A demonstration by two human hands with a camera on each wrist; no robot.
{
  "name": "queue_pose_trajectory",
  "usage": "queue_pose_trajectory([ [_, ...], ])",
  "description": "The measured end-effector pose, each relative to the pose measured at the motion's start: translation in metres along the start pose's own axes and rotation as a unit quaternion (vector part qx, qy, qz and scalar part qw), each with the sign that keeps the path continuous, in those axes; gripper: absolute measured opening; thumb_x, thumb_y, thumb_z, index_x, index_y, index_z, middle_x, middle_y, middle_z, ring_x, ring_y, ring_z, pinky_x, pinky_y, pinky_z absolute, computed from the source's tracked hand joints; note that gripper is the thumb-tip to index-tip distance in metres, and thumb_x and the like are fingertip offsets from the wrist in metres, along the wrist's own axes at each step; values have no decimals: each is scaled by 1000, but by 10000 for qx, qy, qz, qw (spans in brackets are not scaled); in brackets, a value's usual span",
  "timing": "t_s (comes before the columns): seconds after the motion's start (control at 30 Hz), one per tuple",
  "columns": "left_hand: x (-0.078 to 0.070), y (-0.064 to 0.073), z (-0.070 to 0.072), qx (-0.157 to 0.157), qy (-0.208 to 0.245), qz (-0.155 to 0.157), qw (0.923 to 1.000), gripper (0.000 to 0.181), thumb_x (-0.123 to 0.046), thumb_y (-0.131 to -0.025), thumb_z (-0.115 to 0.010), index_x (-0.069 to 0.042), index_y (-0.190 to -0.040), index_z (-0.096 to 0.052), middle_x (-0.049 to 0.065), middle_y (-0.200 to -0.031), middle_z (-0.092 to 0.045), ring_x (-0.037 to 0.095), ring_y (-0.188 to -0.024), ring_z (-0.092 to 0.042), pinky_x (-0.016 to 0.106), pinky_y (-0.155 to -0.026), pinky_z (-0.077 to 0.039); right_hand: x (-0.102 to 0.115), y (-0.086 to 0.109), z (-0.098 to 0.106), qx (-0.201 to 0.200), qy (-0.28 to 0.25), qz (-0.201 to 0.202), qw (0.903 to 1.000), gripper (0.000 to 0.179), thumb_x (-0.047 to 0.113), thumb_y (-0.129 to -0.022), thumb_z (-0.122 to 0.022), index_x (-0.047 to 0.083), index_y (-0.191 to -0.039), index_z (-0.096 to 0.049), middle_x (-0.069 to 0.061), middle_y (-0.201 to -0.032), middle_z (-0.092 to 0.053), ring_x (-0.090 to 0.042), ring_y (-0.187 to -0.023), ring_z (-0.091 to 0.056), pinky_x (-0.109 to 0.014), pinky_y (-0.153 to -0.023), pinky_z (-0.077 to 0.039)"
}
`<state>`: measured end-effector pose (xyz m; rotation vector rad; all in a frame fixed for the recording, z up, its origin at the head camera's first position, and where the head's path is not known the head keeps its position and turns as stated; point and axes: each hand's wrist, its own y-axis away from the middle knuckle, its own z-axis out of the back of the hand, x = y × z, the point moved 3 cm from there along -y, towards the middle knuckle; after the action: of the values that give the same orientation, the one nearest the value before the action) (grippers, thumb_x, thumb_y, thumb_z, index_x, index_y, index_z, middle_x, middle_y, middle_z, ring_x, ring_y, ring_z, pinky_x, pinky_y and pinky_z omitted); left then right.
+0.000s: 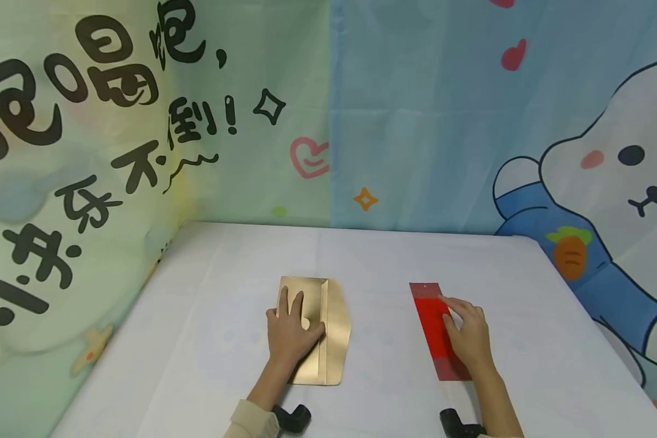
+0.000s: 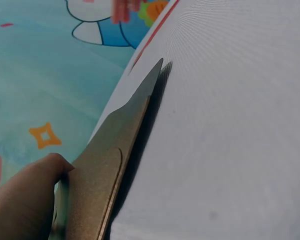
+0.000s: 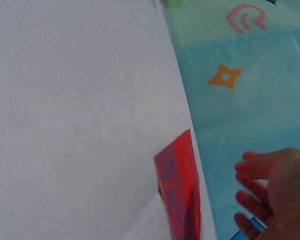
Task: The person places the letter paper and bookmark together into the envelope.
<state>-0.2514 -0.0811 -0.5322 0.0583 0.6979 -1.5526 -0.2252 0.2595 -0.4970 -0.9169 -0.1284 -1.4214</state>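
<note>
A gold paper envelope [image 1: 335,340] lies on the white table, its flap spread to the right. My left hand [image 1: 292,337] rests on it with the fingers spread and the thumb near the flap's crease. In the left wrist view the envelope [image 2: 102,165] has a dark shadow along its lower edge, and the thumb touches its side. To the right is a flat red paper packet [image 1: 432,322] with darker ends. My right hand [image 1: 469,334] hovers at its right edge, fingers loosely bent. In the right wrist view the packet [image 3: 182,185] shows a blue-patterned face, apart from the fingers.
The white table [image 1: 383,304] reaches back to a printed cloth backdrop [image 1: 416,121] with a cartoon rabbit on the right. Black straps or mounts [image 1: 292,420] sit at both wrists. White table surface lies between the envelope and the packet.
</note>
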Motion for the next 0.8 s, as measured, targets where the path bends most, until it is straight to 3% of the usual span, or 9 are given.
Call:
queue_pose_trajectory([
  [0.1, 1, 1, 1, 1, -14, 5, 10000, 75, -50, -65, -63, -15, -130, -52, 15, -144, -32, 35, -82, -43, 36, -64, -38, -14, 8, -5, 234, 22, -212, 9995, 43, 8, -84, -63, -2, -124, -55, -26, -124, -48, -42, -111, -39, -59, -84, -37],
  [0.23, 0, 1, 1, 10, -33, -15, 10000, 76, -50, -64, -63, -16, -130, -52, 15, -144, -32, 36, -82, -43, 36, -65, -38, -25, 15, -14, 854, 230, -504, 9948, 67, 28, -84, -63, -5, -137, -38, -31, -137, -32, -48, -123, -27, -66, -88, -30],
  [0.37, 0, 1, 0, 31, -7, -7, 10000, 76, -51, -64, -63, -16, -130, -52, 15, -144, -32, 36, -82, -42, 37, -66, -38, -30, 17, -18, 1234, 692, -410, 9891, 80, 37, -81, -64, -10, -138, -32, -34, -139, -29, -48, -126, -24, -64, -97, -21],
  [0.53, -1, 2, 0, 31, 11, -7, 10000, 76, -50, -64, -63, -15, -130, -53, 15, -144, -32, 36, -83, -42, 37, -66, -38, -30, 18, -20, 1225, 842, -193, 9887, 79, 34, -79, -66, -12, -135, -35, -34, -138, -31, -47, -127, -25, -59, -102, -14],
  [0.8, -3, 2, 3, 54, 77, -37, 9999, 75, -48, -64, -63, -14, -129, -53, 16, -144, -32, 35, -83, -42, 37, -67, -37, -28, 19, -19, 1055, 791, -103, 9912, 76, 31, -78, -68, -10, -135, -37, -33, -136, -34, -46, -126, -27, -59, -102, -14],
])
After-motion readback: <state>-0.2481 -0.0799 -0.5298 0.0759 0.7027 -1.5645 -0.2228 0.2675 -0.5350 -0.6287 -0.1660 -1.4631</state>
